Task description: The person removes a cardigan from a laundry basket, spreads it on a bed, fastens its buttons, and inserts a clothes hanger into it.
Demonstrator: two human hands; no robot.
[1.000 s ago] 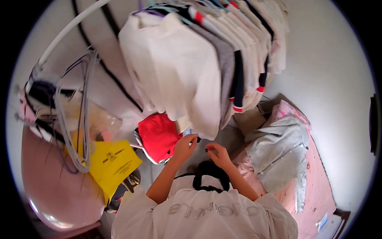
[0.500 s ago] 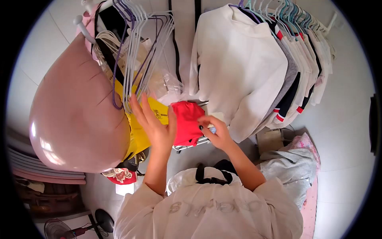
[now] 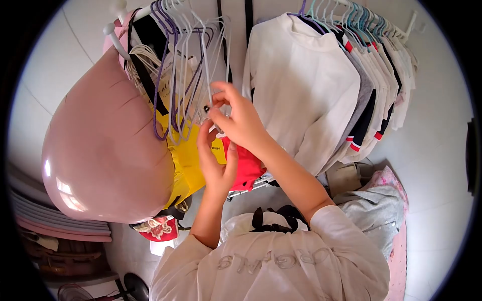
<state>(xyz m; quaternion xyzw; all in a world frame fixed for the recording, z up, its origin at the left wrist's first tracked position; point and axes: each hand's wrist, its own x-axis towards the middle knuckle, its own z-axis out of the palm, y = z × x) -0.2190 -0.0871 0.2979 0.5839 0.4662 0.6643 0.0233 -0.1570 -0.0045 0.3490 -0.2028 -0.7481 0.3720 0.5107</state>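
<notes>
Several empty clothes hangers (image 3: pixel 183 75), white and purple, hang at the rail's left end. My right hand (image 3: pixel 238 120) is raised to the nearest white hanger (image 3: pixel 207 65), its thumb and fingers closed around the lower part. Just below it is my left hand (image 3: pixel 217 165), palm up, with thumb and fingers apart. Its fingertips reach the bottom of the hangers; whether they touch is hard to see. Behind my hands lie a red cloth item (image 3: pixel 246 165) and a yellow bag (image 3: pixel 188 168), both partly covered by my arms.
A large pink balloon (image 3: pixel 105 145) fills the left side. White and dark tops hang on the right, a white long-sleeved top (image 3: pixel 304 75) in front. A grey garment (image 3: pixel 371 210) lies at the lower right. A fan (image 3: pixel 75 292) stands at the lower left.
My right hand has moved up and left from beside the red cloth to the white hanger. My left hand has shifted right and slightly down. The hangers have spread a little.
</notes>
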